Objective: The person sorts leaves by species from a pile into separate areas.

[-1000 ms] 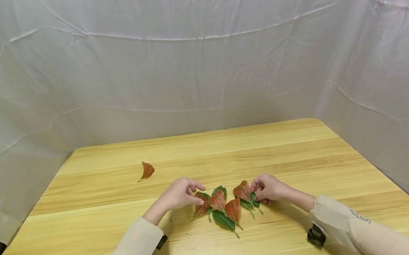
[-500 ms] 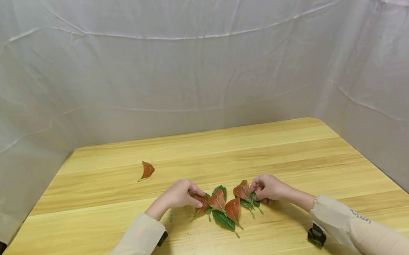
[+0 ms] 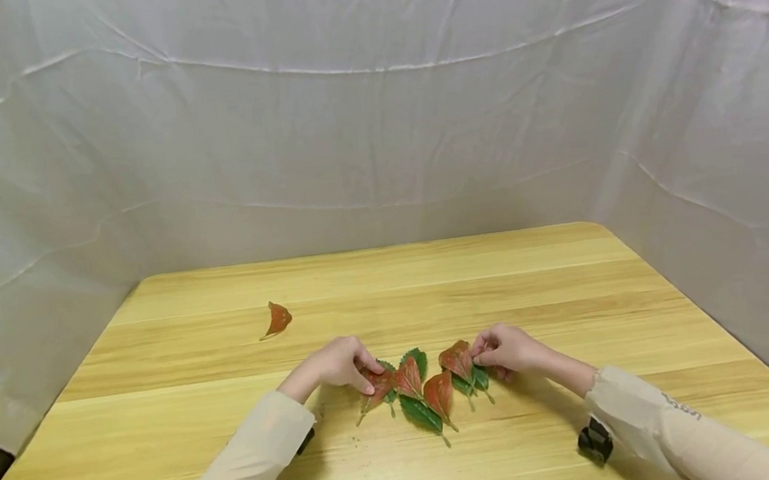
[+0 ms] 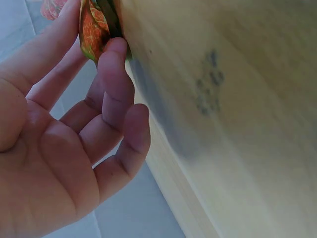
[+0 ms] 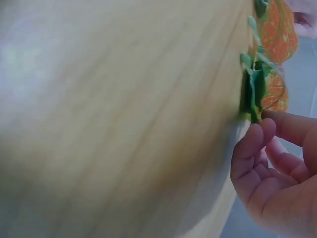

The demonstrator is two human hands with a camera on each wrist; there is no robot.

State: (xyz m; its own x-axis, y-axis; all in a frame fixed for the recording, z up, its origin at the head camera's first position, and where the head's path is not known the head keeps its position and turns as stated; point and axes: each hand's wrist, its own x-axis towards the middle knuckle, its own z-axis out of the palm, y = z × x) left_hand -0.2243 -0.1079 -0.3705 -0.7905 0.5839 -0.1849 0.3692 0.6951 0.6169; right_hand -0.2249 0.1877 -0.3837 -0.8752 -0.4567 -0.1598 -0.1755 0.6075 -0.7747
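Red and green artificial leaves lie overlapping in a row near the table's front. My left hand [image 3: 342, 365] pinches the leftmost red leaf [image 3: 378, 386] between thumb and fingers; in the left wrist view this orange-red leaf [image 4: 94, 27] sits at the fingertips. At the row's right end, my right hand [image 3: 515, 351] pinches the edge of a green leaf [image 3: 482, 377], partly hidden beside a red leaf [image 3: 457, 360]. The right wrist view has the green leaf [image 5: 256, 87] at the fingertips. Between the hands are two red leaves, one of them [image 3: 439, 395] lower, and a green leaf [image 3: 419, 413].
A single curled red leaf [image 3: 278, 318] lies apart, farther back on the left. The wooden table [image 3: 569, 284] is bordered by pale hanging cloth [image 3: 375, 140] at the back and sides. A black wrist camera [image 3: 595, 442] hangs under the right sleeve.
My left thumb and fingers have come together on the leftmost red leaf, which has shifted slightly left. The right hand has barely moved, still at the green leaf.
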